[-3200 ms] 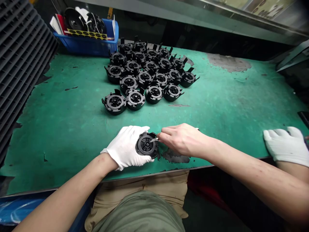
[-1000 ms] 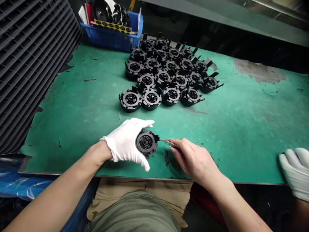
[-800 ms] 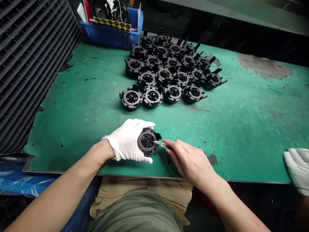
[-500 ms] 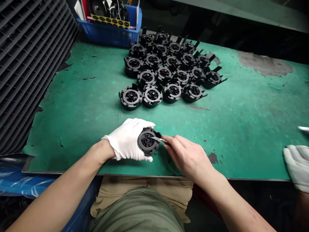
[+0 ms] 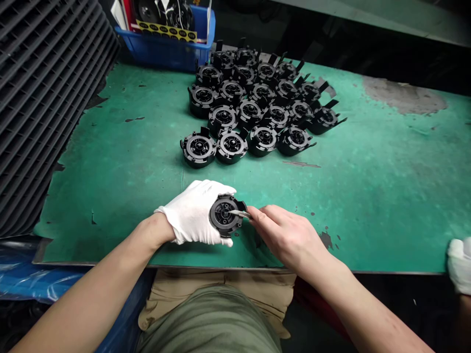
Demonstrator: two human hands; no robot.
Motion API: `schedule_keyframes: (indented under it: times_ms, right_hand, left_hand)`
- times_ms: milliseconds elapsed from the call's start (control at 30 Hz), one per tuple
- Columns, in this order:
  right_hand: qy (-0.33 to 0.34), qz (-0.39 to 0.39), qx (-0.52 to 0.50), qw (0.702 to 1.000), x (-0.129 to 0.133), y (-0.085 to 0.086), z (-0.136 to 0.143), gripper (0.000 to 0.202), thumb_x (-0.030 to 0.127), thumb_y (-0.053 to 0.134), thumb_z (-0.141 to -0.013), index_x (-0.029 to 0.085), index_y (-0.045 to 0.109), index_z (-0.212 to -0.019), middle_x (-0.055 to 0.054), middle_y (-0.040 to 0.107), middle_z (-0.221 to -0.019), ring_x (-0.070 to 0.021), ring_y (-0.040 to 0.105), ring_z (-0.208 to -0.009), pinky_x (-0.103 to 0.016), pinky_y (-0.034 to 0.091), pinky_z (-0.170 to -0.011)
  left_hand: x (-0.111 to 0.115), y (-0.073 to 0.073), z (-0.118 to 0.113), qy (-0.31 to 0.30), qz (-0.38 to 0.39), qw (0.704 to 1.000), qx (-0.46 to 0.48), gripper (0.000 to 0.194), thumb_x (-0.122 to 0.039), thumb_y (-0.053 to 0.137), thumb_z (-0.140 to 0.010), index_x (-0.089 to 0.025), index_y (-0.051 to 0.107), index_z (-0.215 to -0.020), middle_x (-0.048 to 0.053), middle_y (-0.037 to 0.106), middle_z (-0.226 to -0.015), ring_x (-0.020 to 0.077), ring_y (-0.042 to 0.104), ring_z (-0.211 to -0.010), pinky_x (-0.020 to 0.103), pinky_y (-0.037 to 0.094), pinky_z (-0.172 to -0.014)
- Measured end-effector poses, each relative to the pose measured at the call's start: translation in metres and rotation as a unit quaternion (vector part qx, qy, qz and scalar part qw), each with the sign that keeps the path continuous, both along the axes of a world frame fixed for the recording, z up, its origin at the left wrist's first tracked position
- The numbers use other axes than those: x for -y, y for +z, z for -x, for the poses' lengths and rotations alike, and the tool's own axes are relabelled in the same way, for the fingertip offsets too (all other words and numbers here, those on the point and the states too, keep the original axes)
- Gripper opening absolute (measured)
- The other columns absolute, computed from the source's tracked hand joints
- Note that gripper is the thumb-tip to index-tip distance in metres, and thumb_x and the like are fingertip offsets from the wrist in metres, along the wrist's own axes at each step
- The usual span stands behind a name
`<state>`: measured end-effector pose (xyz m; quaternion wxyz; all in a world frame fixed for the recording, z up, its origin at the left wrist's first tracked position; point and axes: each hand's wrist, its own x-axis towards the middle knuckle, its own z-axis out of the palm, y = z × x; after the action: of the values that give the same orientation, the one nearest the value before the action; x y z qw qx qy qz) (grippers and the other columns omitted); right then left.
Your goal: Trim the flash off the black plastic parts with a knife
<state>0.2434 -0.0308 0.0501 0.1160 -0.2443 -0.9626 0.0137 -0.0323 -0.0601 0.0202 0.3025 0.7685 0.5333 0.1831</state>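
Observation:
In a white glove, my left hand (image 5: 198,213) grips a round black plastic part (image 5: 221,224) by its rim, just above the green table's front. My bare right hand (image 5: 285,235) is closed on a thin metal tool (image 5: 241,214), whose pointed tip lies over the middle of that part. Whether the tip touches the part, I cannot tell. Beyond my hands, several similar black parts (image 5: 232,143) stand in close rows, their ringed faces up.
A blue bin (image 5: 165,53) with black parts and a yellow label strip is at the back left. Black ribbed racks (image 5: 47,98) line the left side of the green table (image 5: 368,196). Another person's gloved hand (image 5: 459,264) is at the right edge.
The metal tool has tilted slightly in my right hand, its tip still over the part's middle. The other person's gloved hand has moved right, partly out of view.

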Motion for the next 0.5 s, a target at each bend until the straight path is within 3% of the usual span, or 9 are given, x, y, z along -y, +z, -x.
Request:
schedule_keyframes:
  times_ms: [500]
  right_hand:
    - [0.017,-0.002,0.017,1.000,0.0016,0.0027,-0.0036,0.029,0.008,0.055,-0.105,0.011,0.061,-0.134,0.000,0.058,-0.083,-0.0154,0.048,-0.067,-0.032,0.034,-0.058]
  left_hand:
    - [-0.0013,-0.0008,-0.0001,-0.005,0.001,1.000,0.008,0.111,-0.073,0.098,-0.050,-0.021,0.064,-0.141,0.013,0.075,-0.133,0.0399,0.071,-0.124,0.053,0.051,-0.114]
